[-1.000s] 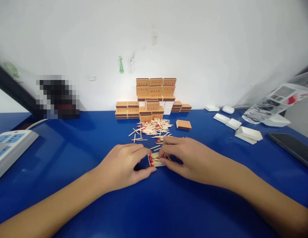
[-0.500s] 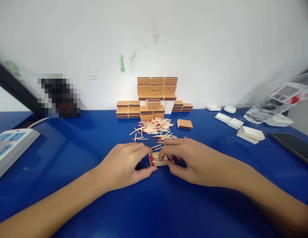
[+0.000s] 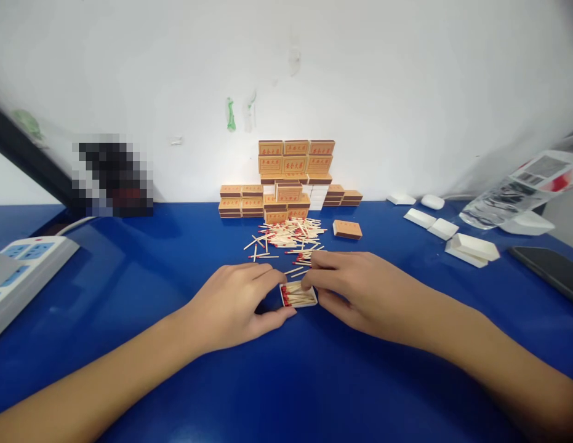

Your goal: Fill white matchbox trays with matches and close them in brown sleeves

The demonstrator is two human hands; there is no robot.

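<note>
A small white matchbox tray (image 3: 312,302) lies on the blue table, filled with red-tipped matches (image 3: 298,295) whose heads point left. My left hand (image 3: 242,304) grips the tray's left end between thumb and fingers. Over its right side, my right hand (image 3: 351,292) has a fingertip on the matches, and its other fingers are bent beside the tray; whether it pinches a match cannot be made out. Just beyond the hands is a loose pile of matches (image 3: 290,232), with some scattered nearer. A closed orange matchbox (image 3: 348,229) sits right of the pile.
Stacked matchboxes (image 3: 294,165) stand against the wall. Several white empty trays (image 3: 471,247), a clear bottle (image 3: 493,197) and a phone (image 3: 549,271) are at the right. A power strip (image 3: 37,271) lies at the left, near a pixelated dark object (image 3: 115,178).
My right thumb and fingers have shifted off the tray's right end, which now shows more of its matches and rim. My left hand keeps its hold. The whole view has shifted slightly.
</note>
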